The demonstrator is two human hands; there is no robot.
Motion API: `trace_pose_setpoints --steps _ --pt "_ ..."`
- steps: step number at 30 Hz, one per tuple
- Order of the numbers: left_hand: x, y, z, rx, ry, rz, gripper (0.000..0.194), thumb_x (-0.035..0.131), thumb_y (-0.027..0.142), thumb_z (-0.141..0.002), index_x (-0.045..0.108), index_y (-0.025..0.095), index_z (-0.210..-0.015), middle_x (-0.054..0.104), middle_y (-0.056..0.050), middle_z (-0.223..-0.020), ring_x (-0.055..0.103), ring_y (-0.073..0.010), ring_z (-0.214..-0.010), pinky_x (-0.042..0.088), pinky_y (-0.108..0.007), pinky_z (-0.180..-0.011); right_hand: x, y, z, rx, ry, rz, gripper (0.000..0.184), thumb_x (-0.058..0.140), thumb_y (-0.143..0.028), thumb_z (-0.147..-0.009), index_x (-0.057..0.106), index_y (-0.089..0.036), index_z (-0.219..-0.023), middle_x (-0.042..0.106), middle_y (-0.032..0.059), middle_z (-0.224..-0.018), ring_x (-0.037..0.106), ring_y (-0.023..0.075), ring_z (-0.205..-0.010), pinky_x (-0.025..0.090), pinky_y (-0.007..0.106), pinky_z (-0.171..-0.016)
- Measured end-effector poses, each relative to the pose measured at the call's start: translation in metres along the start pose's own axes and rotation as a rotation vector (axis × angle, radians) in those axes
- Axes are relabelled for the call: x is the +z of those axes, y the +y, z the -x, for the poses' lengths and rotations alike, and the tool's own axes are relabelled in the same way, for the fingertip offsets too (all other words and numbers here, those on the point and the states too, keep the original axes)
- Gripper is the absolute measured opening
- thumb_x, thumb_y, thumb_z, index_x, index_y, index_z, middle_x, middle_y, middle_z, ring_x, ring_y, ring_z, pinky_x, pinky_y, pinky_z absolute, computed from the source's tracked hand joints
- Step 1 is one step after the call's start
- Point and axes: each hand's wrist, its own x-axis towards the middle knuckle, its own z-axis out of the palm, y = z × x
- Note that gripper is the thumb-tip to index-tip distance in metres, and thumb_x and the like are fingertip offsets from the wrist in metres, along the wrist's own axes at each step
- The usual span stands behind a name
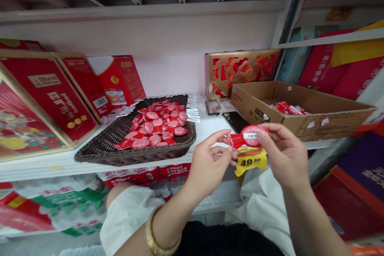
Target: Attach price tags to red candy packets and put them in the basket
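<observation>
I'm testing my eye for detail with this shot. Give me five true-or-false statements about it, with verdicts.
1. The left hand and right hand both hold a red-wrapped round piece. True.
2. A gold bangle circles the left wrist. True.
3. The woven basket is empty. False: it holds many red-wrapped pieces.
4. The yellow price tag reads 29.90. False: it reads 49.90.
5. The cardboard box stands left of the basket. False: it stands to the right.
</observation>
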Motion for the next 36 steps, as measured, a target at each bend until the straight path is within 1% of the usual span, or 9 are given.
trace_pose_setpoints --steps 4,7,11,16,20,23,26,30,36 --pt "0.046 0.017 -0.049 0.110 -0.132 0.019 0.042 0.060 0.006 -0.080 0.063 0.013 -0.121 0.067 -0.007 -0.102 0.067 -0.0083 -0.066 0.058 -0.023 -0.068 -0.031 -0.006 -0.057 -0.129 0.194 0.131 0.023 0.069 -0.042 -0.083 0.069 -0.020 -0.090 0.074 0.0073 -0.085 0.066 0.0170 -0.069 0.051 0.029 -0.063" --pt "0.082 0.023 -0.085 0.148 -0.192 -0.002 0.060 0.061 0.009 -0.082 0.048 0.016 -0.139 0.063 -0.015 -0.125 0.071 -0.0152 -0.082 0.057 -0.032 -0.083 -0.061 -0.008 -0.101 -0.068 0.301 0.433 0.028 0.064 -0.045 -0.085 0.071 -0.018 -0.088 0.073 0.0133 -0.088 0.067 0.0215 -0.077 0.049 0.036 -0.069" --pt "0.093 0.017 -0.089 0.237 -0.255 -0.225 0.065 0.066 0.017 -0.081 0.046 0.019 -0.142 0.055 -0.021 -0.138 0.070 -0.0243 -0.097 0.057 -0.036 -0.083 -0.090 -0.008 -0.122 -0.125 0.371 0.808 0.027 0.078 -0.041 -0.071 0.072 -0.021 -0.088 0.070 0.0132 -0.084 0.063 0.0329 -0.100 0.044 0.049 -0.085" --pt "0.038 0.029 -0.041 0.446 -0.249 -0.401 0.038 0.058 0.014 -0.082 0.066 0.016 -0.119 0.064 -0.013 -0.124 0.070 -0.0168 -0.090 0.057 -0.026 -0.080 -0.069 -0.008 -0.089 -0.262 0.329 0.711 0.032 0.062 -0.044 -0.086 0.074 -0.022 -0.106 0.071 0.0130 -0.098 0.066 0.0275 -0.086 0.049 0.043 -0.076" --pt "-0.032 0.075 -0.034 0.508 0.050 -0.628 0.022 0.058 0.019 -0.082 0.072 0.015 -0.098 0.073 -0.008 -0.099 0.069 -0.0148 -0.078 0.054 -0.024 -0.071 -0.020 -0.013 -0.067 -0.298 0.204 0.561 0.021 0.067 -0.040 -0.083 0.076 -0.022 -0.091 0.074 0.0073 -0.080 0.055 0.0171 -0.056 0.042 0.033 -0.055" --pt "-0.081 0.103 -0.052 0.440 0.184 -0.952 0.023 0.059 0.023 -0.080 0.073 0.013 -0.095 0.074 -0.008 -0.085 0.067 -0.0165 -0.073 0.050 -0.026 -0.067 0.017 -0.012 -0.062 -0.329 0.041 0.508 0.016 0.067 -0.035 -0.082 0.076 -0.022 -0.086 0.073 0.0035 -0.074 0.055 0.0147 -0.054 0.043 0.030 -0.055" --pt "-0.117 0.109 -0.073 0.199 0.081 -1.414 0.030 0.058 0.029 -0.080 0.074 0.014 -0.101 0.075 -0.008 -0.090 0.066 -0.0187 -0.078 0.046 -0.026 -0.069 0.050 -0.007 -0.058 -0.323 -0.116 0.453 0.016 0.066 -0.033 -0.081 0.076 -0.021 -0.087 0.075 0.0037 -0.078 0.066 0.0179 -0.067 0.048 0.030 -0.065" --pt "-0.138 0.095 -0.092 -0.052 -0.093 -1.673 0.029 0.060 0.035 -0.080 0.075 0.016 -0.095 0.075 -0.007 -0.084 0.066 -0.0198 -0.077 0.044 -0.025 -0.068 0.079 0.000 -0.055 -0.267 -0.231 0.502 0.016 0.065 -0.033 -0.081 0.076 -0.021 -0.084 0.076 0.0032 -0.078 0.070 0.0200 -0.071 0.049 0.031 -0.068" --pt "-0.139 0.078 -0.101 -0.228 -0.236 -1.744 0.035 0.061 0.044 -0.082 0.074 0.015 -0.098 0.076 -0.010 -0.092 0.068 -0.0234 -0.084 0.047 -0.028 -0.076 0.098 0.006 -0.053 -0.178 -0.370 0.633 0.016 0.065 -0.034 -0.082 0.076 -0.023 -0.086 0.078 0.0019 -0.080 0.071 0.0206 -0.072 0.048 0.031 -0.071"
